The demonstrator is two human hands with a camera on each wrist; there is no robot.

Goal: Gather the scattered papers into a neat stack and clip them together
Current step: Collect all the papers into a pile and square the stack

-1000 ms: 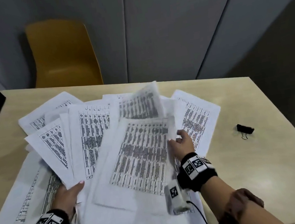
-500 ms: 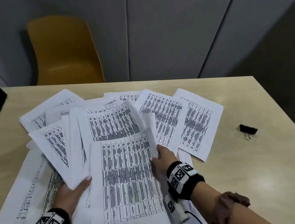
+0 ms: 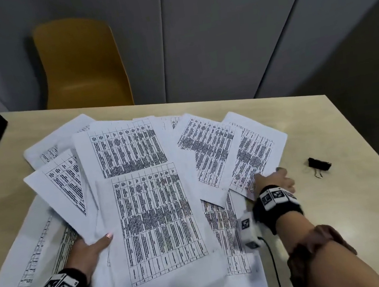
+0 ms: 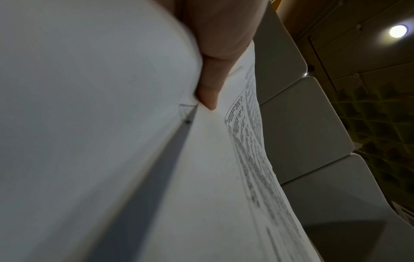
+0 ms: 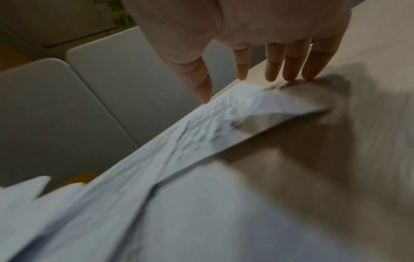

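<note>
White sheets: I see the papers (image 3: 155, 221) still fanned across the table (image 3: 338, 207), a big printed sheet lying on top of the pile nearest me.
Left hand: my left hand (image 3: 86, 251) holds the near left part of that pile, thumb on top and the other fingers hidden beneath; the wrist view shows the thumb (image 4: 210, 92) pressed onto paper.
Right hand: half a second ago it lay at the middle of the pile; now my right hand (image 3: 275, 180) has swung out to the pile's right edge, fingers (image 5: 291, 70) spread and straight, tips on the outermost sheet's corner, gripping nothing.
Meaning: I judge one sheet is newly laid down and the right-side strays come next.
Clip: the black clip (image 3: 319, 164) sits untouched right of the pile, well apart.
Beyond: a yellow chair (image 3: 80, 66) stands past the pile's far edge.
</note>
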